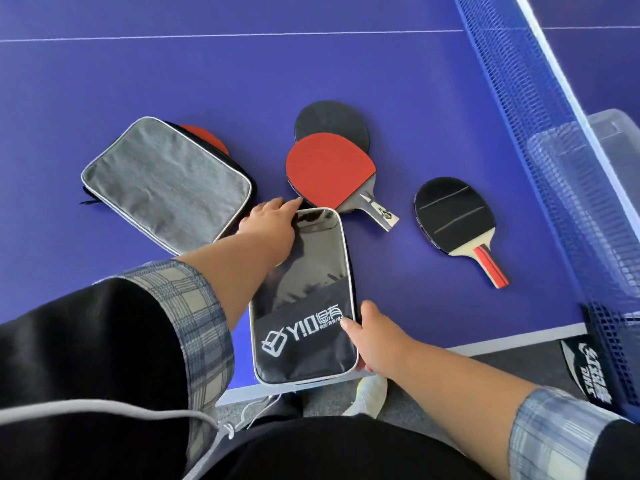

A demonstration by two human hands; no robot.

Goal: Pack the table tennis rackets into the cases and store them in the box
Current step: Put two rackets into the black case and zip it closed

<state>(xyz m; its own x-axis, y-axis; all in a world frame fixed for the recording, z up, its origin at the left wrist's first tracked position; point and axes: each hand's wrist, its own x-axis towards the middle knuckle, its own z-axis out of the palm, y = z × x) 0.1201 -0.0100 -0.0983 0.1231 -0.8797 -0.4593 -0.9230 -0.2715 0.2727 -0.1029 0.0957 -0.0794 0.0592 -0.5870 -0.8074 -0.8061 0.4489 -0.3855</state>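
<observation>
Blue table, hands on black case

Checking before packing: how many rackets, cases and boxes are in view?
Cases: 2 (grey case, black case)
Rackets: 4 (red-faced racket, black racket beneath, rightmost black racket, red racket poking from grey case)
Boxes: 1 (clear box)
Total: 7

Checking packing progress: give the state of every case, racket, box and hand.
grey case, open, red racket poking out.
black case, overhanging the table edge.
red-faced racket, loose, lying across black racket.
striped-handle racket, loose, alone.
box, beyond net, no case seen inside.
left hand, touches black case's top corner.
right hand, grips its right edge.
</observation>
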